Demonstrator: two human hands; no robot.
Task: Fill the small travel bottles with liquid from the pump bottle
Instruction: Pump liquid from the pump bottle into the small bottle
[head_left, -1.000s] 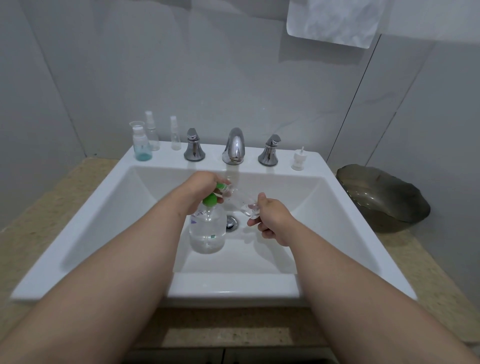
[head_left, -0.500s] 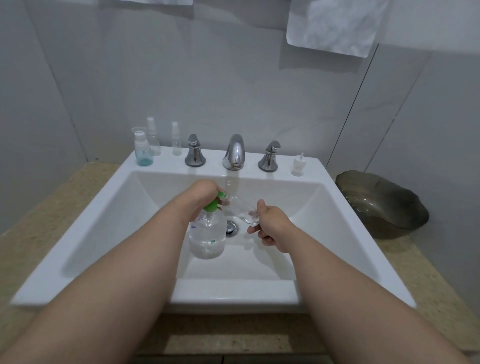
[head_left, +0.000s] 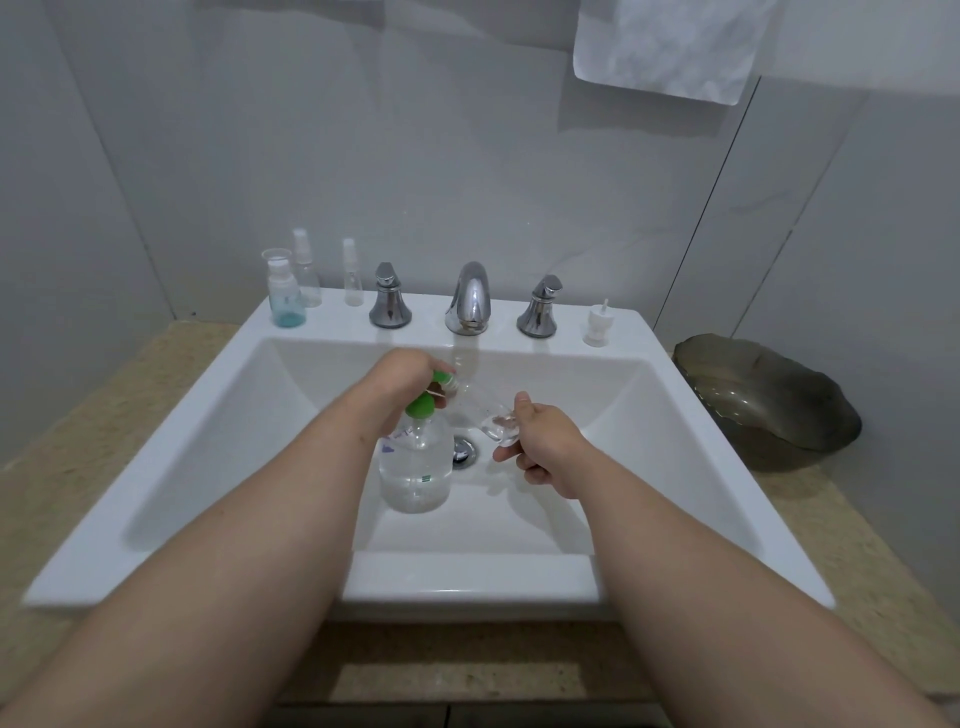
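Observation:
A clear pump bottle (head_left: 414, 467) with a green pump head (head_left: 423, 402) stands in the white sink basin (head_left: 613, 426). My left hand (head_left: 400, 382) lies over the pump head, fingers curled round it. My right hand (head_left: 543, 447) grips the base of a small clear travel bottle (head_left: 480, 410), tilted with its open mouth at the pump spout. A little clear liquid sits in its lower end.
Three small bottles (head_left: 284, 296) (head_left: 306, 275) (head_left: 352, 280) stand on the sink's back left ledge, a loose white pump cap (head_left: 597, 325) at back right. The chrome faucet (head_left: 469, 299) and two handles lie between. A dark glass dish (head_left: 769, 400) rests on the right counter.
Both hands and both bottles stay in the same pose over the drain. Only the head camera has shifted slightly.

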